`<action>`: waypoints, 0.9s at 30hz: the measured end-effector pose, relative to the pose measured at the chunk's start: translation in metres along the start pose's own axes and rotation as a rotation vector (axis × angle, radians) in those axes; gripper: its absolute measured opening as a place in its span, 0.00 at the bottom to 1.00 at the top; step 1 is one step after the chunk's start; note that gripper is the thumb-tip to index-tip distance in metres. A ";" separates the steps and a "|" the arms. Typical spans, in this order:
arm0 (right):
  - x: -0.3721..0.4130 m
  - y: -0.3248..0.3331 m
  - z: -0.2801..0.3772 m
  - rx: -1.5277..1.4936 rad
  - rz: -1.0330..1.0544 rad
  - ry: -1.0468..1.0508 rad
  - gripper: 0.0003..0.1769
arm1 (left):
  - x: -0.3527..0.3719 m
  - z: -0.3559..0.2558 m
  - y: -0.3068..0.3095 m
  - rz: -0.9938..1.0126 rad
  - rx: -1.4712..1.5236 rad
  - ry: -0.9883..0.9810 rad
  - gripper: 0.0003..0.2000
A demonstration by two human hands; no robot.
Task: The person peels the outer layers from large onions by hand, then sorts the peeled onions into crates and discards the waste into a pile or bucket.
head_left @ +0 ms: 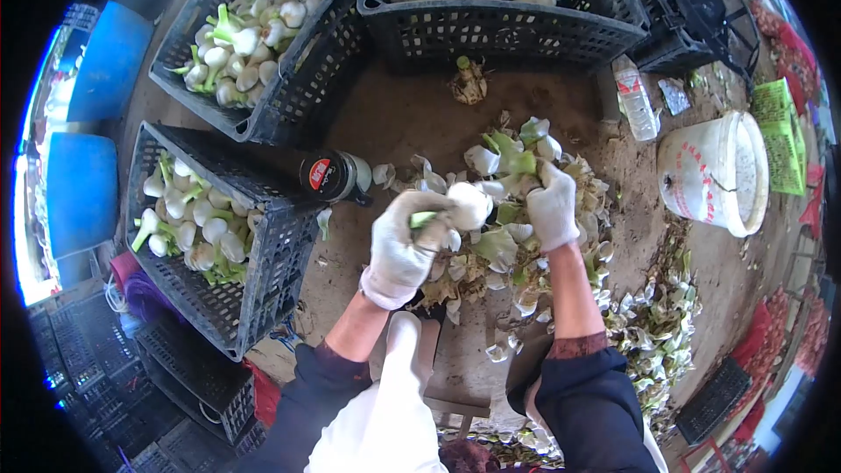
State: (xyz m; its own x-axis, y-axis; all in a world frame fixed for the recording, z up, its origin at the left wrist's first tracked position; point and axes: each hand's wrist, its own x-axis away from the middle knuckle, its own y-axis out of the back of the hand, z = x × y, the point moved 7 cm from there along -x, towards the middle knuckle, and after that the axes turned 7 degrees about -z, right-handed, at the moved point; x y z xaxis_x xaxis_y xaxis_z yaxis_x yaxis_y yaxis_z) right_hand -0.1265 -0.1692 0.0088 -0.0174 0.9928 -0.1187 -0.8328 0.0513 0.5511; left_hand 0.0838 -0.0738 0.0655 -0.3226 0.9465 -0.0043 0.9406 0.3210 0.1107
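My left hand (403, 250), in a white glove, is closed around a garlic bulb (470, 206). The bulb is white and clean, with a short green stem (422, 219) showing between my fingers. To its right, my gloved right hand (552, 208) has its fingers curled together at a strip of green and white garlic peel (517, 160). Part of that peel is hidden by the fingers. Beneath both hands lies a heap of garlic skins (498, 250). One untrimmed garlic bulb (469, 83) with brownish skin rests beyond the heap.
Black crates of garlic bulbs stand at the left (250, 276), upper left (302, 92) and back (517, 35). A dark-lidded jar (326, 173) sits by the left crate. At the right are a plastic bottle (637, 105) and a white bucket (701, 175). More skins (657, 342) cover the lower right.
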 end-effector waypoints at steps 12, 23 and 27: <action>-0.013 0.023 0.025 0.084 0.179 0.023 0.25 | -0.069 -0.039 0.060 0.117 1.602 0.225 0.30; -0.133 -0.126 -0.006 0.258 0.084 -0.083 0.17 | -0.031 0.011 0.007 0.103 0.119 0.294 0.18; -0.075 -0.086 0.012 -0.567 0.373 -0.277 0.17 | -0.043 0.030 0.006 0.087 -0.139 0.192 0.39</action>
State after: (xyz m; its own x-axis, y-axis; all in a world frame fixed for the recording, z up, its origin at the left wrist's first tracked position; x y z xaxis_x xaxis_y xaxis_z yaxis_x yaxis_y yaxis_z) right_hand -0.0467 -0.2466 -0.0194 -0.2780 0.9280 0.2482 -0.9584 -0.2853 -0.0066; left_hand 0.1063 -0.1120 0.0360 -0.2673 0.9429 0.1985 0.9464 0.2181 0.2383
